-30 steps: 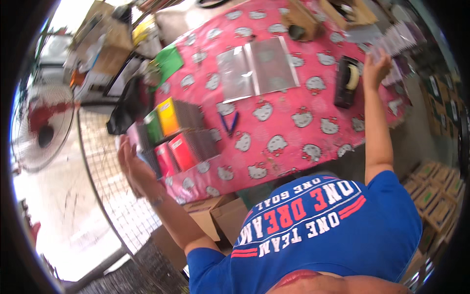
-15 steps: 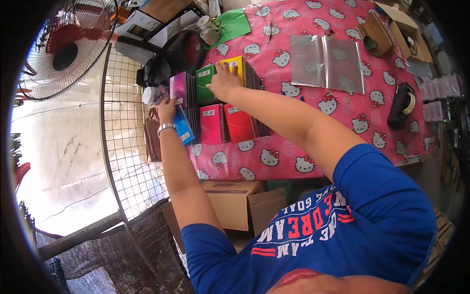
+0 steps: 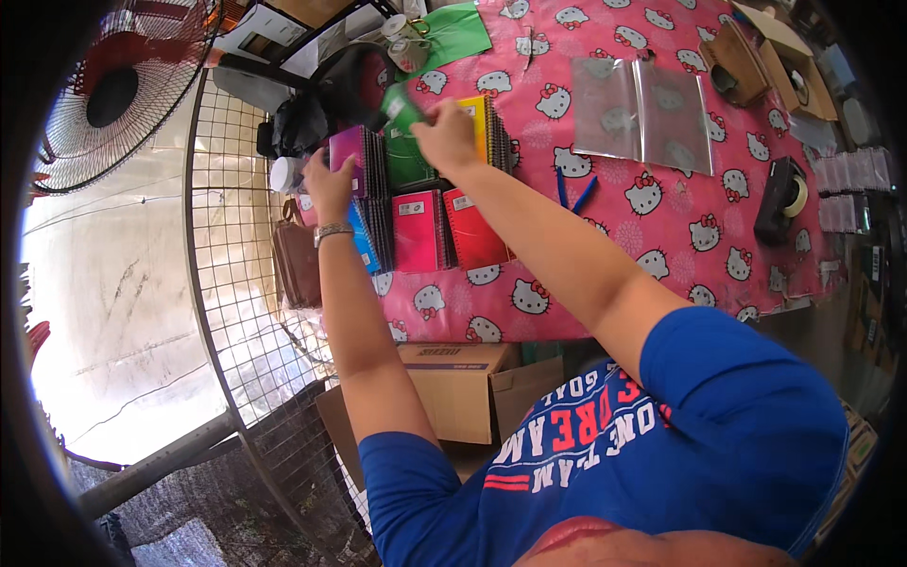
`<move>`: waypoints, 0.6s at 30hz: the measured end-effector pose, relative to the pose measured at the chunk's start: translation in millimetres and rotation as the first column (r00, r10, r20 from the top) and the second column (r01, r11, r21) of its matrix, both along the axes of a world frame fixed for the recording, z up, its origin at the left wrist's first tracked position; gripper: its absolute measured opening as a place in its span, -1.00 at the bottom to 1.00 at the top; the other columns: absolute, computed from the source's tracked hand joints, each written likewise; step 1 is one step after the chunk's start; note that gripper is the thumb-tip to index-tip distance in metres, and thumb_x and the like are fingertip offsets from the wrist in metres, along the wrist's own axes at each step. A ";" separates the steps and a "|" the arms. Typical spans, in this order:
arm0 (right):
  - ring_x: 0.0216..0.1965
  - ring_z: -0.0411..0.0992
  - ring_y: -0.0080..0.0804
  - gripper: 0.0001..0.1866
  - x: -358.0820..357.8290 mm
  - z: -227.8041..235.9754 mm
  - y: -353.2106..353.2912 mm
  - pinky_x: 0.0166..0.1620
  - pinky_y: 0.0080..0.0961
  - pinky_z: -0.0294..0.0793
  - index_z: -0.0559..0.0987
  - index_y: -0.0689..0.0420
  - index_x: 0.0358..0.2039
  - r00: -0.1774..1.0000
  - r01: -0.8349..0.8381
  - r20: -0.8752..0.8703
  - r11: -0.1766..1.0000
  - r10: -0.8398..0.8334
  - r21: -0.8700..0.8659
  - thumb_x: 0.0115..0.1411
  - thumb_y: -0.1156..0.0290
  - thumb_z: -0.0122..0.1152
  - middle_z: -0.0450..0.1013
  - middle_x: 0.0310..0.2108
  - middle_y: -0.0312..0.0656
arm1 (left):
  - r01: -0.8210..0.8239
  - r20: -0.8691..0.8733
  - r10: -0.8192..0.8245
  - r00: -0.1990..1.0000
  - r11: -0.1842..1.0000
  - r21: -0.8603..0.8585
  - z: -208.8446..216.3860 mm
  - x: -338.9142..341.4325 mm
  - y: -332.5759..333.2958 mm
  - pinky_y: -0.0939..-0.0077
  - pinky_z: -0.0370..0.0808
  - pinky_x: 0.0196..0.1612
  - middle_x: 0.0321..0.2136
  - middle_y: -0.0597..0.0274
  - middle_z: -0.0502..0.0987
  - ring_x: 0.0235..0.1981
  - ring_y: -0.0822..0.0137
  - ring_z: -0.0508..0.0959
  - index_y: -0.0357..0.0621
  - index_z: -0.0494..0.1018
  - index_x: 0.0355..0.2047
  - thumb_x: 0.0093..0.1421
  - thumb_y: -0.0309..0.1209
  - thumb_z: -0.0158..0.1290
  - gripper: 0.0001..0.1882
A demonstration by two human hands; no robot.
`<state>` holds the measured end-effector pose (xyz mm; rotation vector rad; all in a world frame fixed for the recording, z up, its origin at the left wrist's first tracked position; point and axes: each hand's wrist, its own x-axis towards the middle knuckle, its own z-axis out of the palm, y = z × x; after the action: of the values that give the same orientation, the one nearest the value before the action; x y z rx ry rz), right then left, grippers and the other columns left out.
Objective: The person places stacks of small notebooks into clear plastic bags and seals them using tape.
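Observation:
Spiral notebooks stand in two rows of stacks at the left of the table. My right hand grips a green notebook by its right edge; it tilts up, blurred, above the green stack. Just right of it is the yellow stack. My left hand, fingers apart, rests against the purple stack. Below that wrist lies the blue stack, partly hidden by it. The pink stack and red stack fill the near row.
Clear plastic sleeves, a blue-handled tool and a tape dispenser lie to the right. Left are a white-lidded jar, brown pouch, wire mesh and fan. A cardboard box sits below the table edge.
My right hand has raised a green notebook off its stack. My left hand has moved up slightly, its fingers spreading beside the purple stack. The blue-handled tool shows more fully.

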<state>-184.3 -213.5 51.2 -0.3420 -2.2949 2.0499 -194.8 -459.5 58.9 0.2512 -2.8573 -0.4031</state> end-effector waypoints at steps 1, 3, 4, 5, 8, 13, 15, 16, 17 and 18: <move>-0.07 0.38 -0.04 -0.60 10.7 -1.3 12.3 -0.03 -0.11 0.37 0.49 0.23 -0.29 1.000 0.002 0.003 1.000 -0.002 0.003 -0.09 0.24 0.31 0.37 -0.09 0.03 | 0.112 -0.084 -0.114 0.990 0.993 -0.032 7.9 3.1 26.2 0.17 0.32 0.11 -0.06 -0.12 0.44 0.03 -0.07 0.39 -0.24 0.39 0.00 -0.08 -0.08 0.26 -0.31; -0.03 0.39 -0.06 -0.51 24.7 -5.9 39.1 -0.02 -0.11 0.37 0.45 0.24 -0.17 0.953 0.246 0.015 0.802 -0.302 0.545 -0.06 0.20 0.31 0.41 -0.08 0.01 | 0.088 0.047 -0.084 0.995 0.991 -0.097 24.3 9.3 71.2 0.15 0.37 0.05 -0.04 -0.04 0.44 0.03 -0.04 0.40 -0.18 0.41 -0.01 -0.01 -0.15 0.17 -0.42; -0.03 0.39 -0.06 -0.51 27.8 -11.5 44.2 -0.02 -0.11 0.37 0.45 0.24 -0.17 0.952 0.248 0.020 0.803 -0.307 0.542 -0.06 0.20 0.31 0.41 -0.08 0.01 | 0.069 0.118 -0.047 0.992 0.980 -0.188 29.5 11.4 80.3 0.13 0.39 0.02 -0.03 0.00 0.44 0.02 -0.05 0.41 -0.14 0.42 -0.01 0.00 -0.20 0.13 -0.47; -0.01 0.36 -0.06 -0.47 27.5 -13.7 47.5 0.01 -0.13 0.36 0.42 0.24 -0.13 0.960 0.138 0.149 0.866 -0.235 0.480 -0.04 0.18 0.31 0.41 -0.09 0.00 | 0.053 0.177 -0.003 0.984 0.958 -0.282 35.5 10.0 84.7 0.11 0.41 -0.01 -0.02 0.03 0.44 0.01 -0.05 0.41 -0.11 0.43 -0.02 0.02 -0.24 0.09 -0.51; 0.01 0.35 -0.04 -0.41 21.4 -13.5 45.8 0.03 -0.14 0.35 0.38 0.23 -0.09 0.959 0.045 0.231 0.892 -0.164 0.449 -0.05 0.15 0.33 0.41 -0.09 0.00 | 0.063 0.131 -0.032 0.991 0.968 -0.242 53.7 2.1 83.1 0.11 0.45 -0.08 -0.02 0.05 0.45 -0.01 -0.04 0.44 -0.10 0.50 -0.14 0.05 -0.31 0.02 -0.65; -0.15 0.43 0.02 -0.49 1.9 3.4 60.8 -0.07 -0.16 0.44 0.37 0.20 -0.14 0.999 0.035 -0.039 0.978 -0.027 0.205 -0.06 0.27 0.33 0.42 -0.13 0.01 | 0.212 -0.479 -0.247 0.842 0.969 -0.127 82.3 69.0 113.1 0.19 0.39 -0.02 -0.15 0.07 0.50 -0.02 -0.03 0.43 -0.09 0.56 -0.35 0.01 -0.55 0.07 -0.82; -0.20 0.46 -0.12 -0.50 12.2 17.1 78.8 -0.11 -0.26 0.47 0.35 0.20 -0.12 0.998 0.017 -0.070 0.991 -0.007 0.132 -0.06 0.36 0.32 0.43 -0.18 -0.03 | 0.178 -0.483 -0.167 0.860 0.984 -0.023 69.4 130.8 129.4 0.19 0.36 0.02 -0.11 0.06 0.47 -0.01 0.00 0.42 -0.10 0.56 -0.41 -0.02 -0.65 0.07 -0.81; -0.21 0.47 -0.12 -0.38 25.7 22.0 87.6 -0.10 -0.29 0.46 0.30 0.25 -0.03 0.997 -0.079 0.000 0.991 0.079 -0.104 -0.09 0.35 0.33 0.44 -0.19 0.01 | 0.129 -0.468 -0.113 0.877 0.992 0.002 52.6 163.0 133.2 0.25 0.38 0.02 -0.12 -0.01 0.45 -0.03 0.04 0.43 -0.12 0.56 -0.40 0.00 -0.68 0.01 -0.78; -0.21 0.48 -0.13 -0.27 41.2 24.2 95.1 -0.09 -0.32 0.46 0.25 0.30 0.05 0.984 -0.149 0.045 0.930 0.173 -0.336 -0.12 0.33 0.35 0.46 -0.20 0.05 | 0.085 -0.454 -0.064 0.889 0.996 0.027 30.2 191.3 135.8 0.31 0.40 0.01 -0.14 -0.07 0.43 -0.05 0.09 0.44 -0.14 0.57 -0.40 0.03 -0.72 -0.04 -0.75; -0.18 0.49 -0.16 -0.23 65.2 27.4 97.3 -0.08 -0.35 0.45 0.25 0.30 0.08 0.981 -0.179 0.013 0.930 0.193 -0.320 -0.13 0.33 0.36 0.47 -0.19 0.07 | 0.074 -0.428 -0.034 0.903 0.994 0.076 19.6 218.9 143.8 0.30 0.41 -0.01 -0.14 -0.06 0.43 -0.09 0.10 0.46 -0.17 0.56 -0.41 0.04 -0.73 -0.07 -0.74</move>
<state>-119.1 -116.2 78.6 -0.1867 -2.0861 2.5375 24.1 -315.7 78.5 0.0843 -2.4212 -0.5273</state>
